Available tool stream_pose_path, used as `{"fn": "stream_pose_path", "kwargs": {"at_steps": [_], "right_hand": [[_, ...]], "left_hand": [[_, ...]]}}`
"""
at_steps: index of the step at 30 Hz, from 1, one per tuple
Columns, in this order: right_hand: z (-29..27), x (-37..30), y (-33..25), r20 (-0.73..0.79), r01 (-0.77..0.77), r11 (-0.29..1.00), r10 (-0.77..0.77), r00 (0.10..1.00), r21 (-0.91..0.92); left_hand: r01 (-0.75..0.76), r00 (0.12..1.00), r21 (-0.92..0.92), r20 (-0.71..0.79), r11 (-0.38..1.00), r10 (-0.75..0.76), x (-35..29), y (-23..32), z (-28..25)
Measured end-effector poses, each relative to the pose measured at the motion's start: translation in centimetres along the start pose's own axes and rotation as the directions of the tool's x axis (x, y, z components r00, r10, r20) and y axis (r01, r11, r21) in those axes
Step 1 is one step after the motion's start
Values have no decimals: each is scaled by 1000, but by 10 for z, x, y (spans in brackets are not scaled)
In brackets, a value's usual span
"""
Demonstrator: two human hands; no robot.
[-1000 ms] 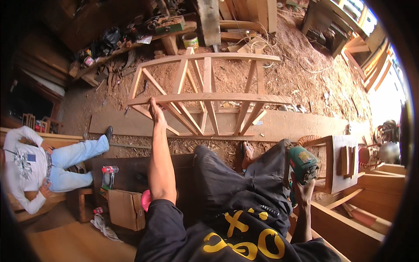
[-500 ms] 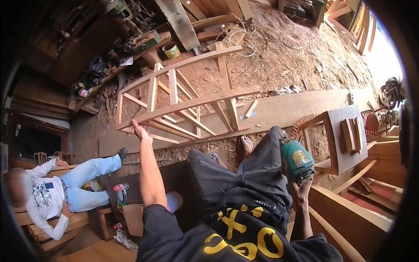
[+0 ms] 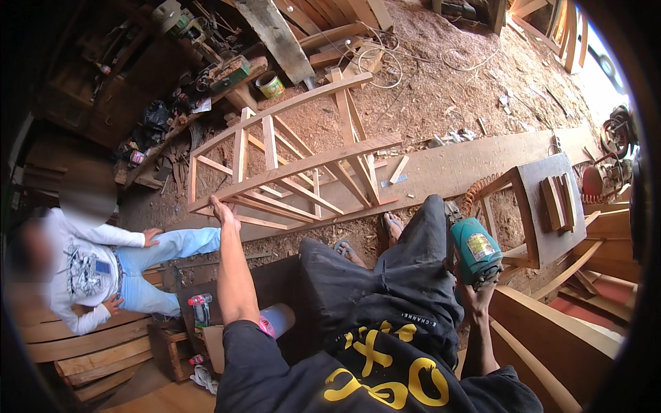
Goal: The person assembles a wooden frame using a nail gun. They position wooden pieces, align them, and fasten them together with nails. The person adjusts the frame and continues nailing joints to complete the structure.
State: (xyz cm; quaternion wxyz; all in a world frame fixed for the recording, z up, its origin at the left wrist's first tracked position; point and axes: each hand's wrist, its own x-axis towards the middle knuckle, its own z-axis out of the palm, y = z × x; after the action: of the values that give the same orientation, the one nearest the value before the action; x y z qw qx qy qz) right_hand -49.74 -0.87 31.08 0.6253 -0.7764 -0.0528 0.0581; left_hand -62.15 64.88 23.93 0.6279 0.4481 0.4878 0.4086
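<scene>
A pale wooden frame [image 3: 303, 172], with two long slightly curved rails joined by crosspieces, stands tilted on the ground before me. My left hand [image 3: 226, 212] reaches out and grips the near rail close to its left end. Down at my right thigh, my right hand [image 3: 475, 294] holds a teal power tool [image 3: 475, 251] with a pale label on its side. Its working end and part of my grip are hidden. An orange coiled hose [image 3: 482, 193] runs close behind the tool.
A long board [image 3: 468, 165] lies on the sawdust-covered ground past my feet. At right stands a dark-topped stool [image 3: 547, 206] bearing wood blocks, near large timber pieces [image 3: 558, 323]. A person in a white shirt [image 3: 89, 268] is at left; bottles [image 3: 200, 303] stand near my left elbow.
The wooden frame has shifted slightly, its right end leftward, with my left hand still on it. The person at left has risen from leaning back. My right hand and tool stay nearly in place.
</scene>
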Motion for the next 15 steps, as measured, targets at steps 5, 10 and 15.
{"fn": "stream_pose_path", "kwargs": {"at_steps": [5, 10, 15], "right_hand": [[0, -2, -2, -27, 12, 1000, -11, 1000, 22], [-5, -2, 3, 9, 43, 999, -43, 999, -1], [-8, -3, 11, 41, 57, 998, -55, 998, -31]], "left_hand": [[28, 999, -14, -34, 1000, -28, -1, 2, 2], [28, 1000, 6, 5, 1000, -28, -5, 3, 3], [9, 1000, 5, -17, 1000, -9, -9, 3, 4]]}}
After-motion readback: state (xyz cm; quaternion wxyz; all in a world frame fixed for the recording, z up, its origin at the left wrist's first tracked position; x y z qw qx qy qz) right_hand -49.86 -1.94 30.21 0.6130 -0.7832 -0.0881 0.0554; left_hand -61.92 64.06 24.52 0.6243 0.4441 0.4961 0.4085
